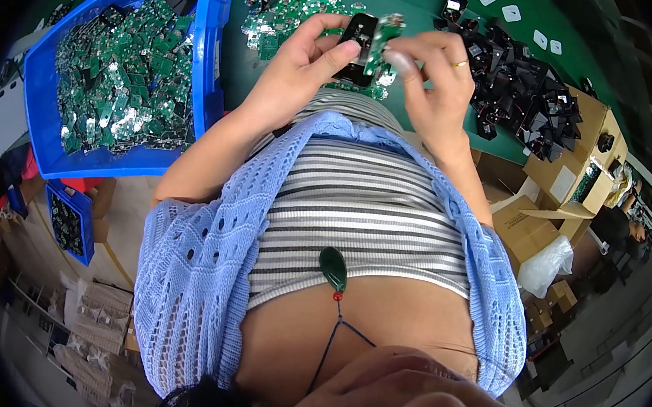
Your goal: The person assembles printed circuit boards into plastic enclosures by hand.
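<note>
My left hand grips a black plastic housing, its thumb pressed on the open face. Right beside it, my right hand pinches a green circuit board between thumb and fingers. The board stands on edge at the housing's right side and is somewhat blurred; whether the two touch I cannot tell. Loose green circuit boards lie spread on the green work surface beyond my left hand. To the right of my right hand is a heap of black plastic housings.
A large blue bin full of green circuit boards stands at my left. Below it is a smaller blue bin with more parts. Open cardboard boxes and a clear plastic bag are at the right. White stickers dot the far edge.
</note>
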Tool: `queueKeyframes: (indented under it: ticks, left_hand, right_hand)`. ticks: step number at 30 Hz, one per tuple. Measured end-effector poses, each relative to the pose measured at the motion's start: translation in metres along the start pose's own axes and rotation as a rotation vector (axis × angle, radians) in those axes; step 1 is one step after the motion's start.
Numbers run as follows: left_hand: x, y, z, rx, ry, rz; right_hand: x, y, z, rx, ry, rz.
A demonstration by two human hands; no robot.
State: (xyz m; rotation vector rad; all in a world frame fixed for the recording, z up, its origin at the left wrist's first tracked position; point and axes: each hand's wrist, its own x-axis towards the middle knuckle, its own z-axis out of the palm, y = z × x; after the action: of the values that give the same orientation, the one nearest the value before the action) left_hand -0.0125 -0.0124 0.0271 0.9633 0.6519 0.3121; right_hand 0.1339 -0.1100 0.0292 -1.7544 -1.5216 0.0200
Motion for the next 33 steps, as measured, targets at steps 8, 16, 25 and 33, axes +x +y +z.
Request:
queueKeyframes:
  ticks: [8, 16, 25, 33]
  left_hand:
    - [0.003, -0.013, -0.005, 0.141, -0.004, 0.123]
    - [0.013, -0.015, -0.008, 0.272, 0.054, 0.121]
    - [0.035, -0.021, -0.010, 0.243, 0.115, 0.165]
    - [0.064, -0.032, -0.030, 0.078, 0.294, 0.039]
  right_hand:
    - [0.005, 0.001, 0.006, 0.175, -0.011, 0.141]
    - [0.015, 0.010, 0.013, -0.011, -0.123, -0.064]
    - [0.025, 0.031, 0.027, 0.014, -0.188, -0.069]
    - [0.042, 0.061, 0.051, 0.382, -0.334, 0.120]
